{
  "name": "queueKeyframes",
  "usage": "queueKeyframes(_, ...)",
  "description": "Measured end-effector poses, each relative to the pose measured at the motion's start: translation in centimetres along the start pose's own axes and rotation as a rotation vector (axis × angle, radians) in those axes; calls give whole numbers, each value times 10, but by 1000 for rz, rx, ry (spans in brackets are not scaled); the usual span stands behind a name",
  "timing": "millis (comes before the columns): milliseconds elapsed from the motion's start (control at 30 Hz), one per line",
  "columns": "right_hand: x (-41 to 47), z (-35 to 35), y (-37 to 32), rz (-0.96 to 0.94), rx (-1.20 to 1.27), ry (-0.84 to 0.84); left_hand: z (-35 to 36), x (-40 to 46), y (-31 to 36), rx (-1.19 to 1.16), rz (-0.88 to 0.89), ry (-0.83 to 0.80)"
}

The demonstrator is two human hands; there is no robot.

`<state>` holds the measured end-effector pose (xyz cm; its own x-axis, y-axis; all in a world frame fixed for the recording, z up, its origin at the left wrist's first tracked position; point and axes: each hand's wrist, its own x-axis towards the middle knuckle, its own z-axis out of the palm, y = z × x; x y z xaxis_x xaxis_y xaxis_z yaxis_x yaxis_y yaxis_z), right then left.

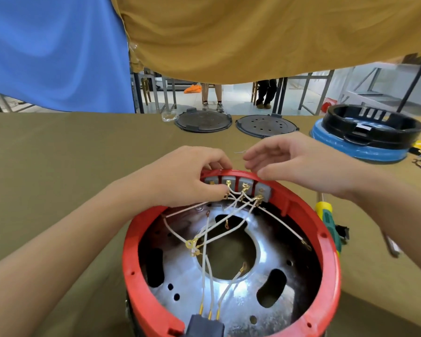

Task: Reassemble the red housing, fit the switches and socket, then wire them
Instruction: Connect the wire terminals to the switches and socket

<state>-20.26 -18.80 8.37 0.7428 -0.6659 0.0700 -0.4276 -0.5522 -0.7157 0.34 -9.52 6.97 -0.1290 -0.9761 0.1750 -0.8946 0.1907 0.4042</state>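
Head view: left hand (190, 176) pinches a white wire (231, 190) at the four grey switches (237, 187); right hand (299, 164) hovers above, fingers loosely spread, holding nothing. Red housing (326, 239) lies open on the table (58, 166), black socket (206, 325) at its near rim, screwdriver (327, 220) just beside.

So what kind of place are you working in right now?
Probably a workshop or training room for appliance assembly. The cloth-covered table carries spare round lids and a black ring part, hanging cloths screen off the bench, and bare metal table frames stand on the floor behind.
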Motion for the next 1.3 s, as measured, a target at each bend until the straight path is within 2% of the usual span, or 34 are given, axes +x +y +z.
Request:
queueKeyframes(133,-2,-3,2,6,13,-106,-8,-1,2,-6,65,-29)
queueKeyframes(367,-1,1,2,-24,12,-68,7,-1,11,138,255,87)
queueKeyframes(800,0,6,2,-30,12,-53,3,-4,13,128,247,-59)
queueKeyframes(933,1,7,4,-34,21,-47,1,-5,12,120,275,0)
queueKeyframes(1133,1,6,7,-46,54,-65,-1,-3,16,206,453,38)
queueKeyframes(1300,-1,6,8,-35,96,-84,-1,-2,13,162,434,23)
